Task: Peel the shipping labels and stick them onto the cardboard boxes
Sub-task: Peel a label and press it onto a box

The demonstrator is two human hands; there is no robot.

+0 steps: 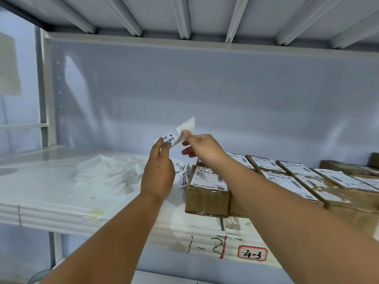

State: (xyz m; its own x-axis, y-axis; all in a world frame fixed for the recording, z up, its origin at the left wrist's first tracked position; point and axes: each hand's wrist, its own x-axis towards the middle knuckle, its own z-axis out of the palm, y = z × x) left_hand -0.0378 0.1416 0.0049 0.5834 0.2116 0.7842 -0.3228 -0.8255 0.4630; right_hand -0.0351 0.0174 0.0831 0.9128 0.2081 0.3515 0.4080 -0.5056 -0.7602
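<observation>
Shipping label is in the air above the shelf, part split from its backing liner. Your left hand pinches the printed end, at 8 o'clock of the sheet. Your right hand pinches the white liner at its 2 o'clock end, thumb and forefinger closed on it. Risks, judged from here: pull the two ends apart too fast or on a skew and the label may tear, or curl back and stick to itself. Bare adhesive near your left fingertips could grab skin and crease the barcode. Cardboard boxes sit in rows at 4 o'clock of your hands. Every top readable from here already wears a label, so you could double-label one; can't tell which is bare. Unpeeled labels lie between your left hand and the nearest box, where a drooping sticky edge could catch them. Spent liners are piled at 9 o'clock; a dropped liner among the boxes would hide a top.
</observation>
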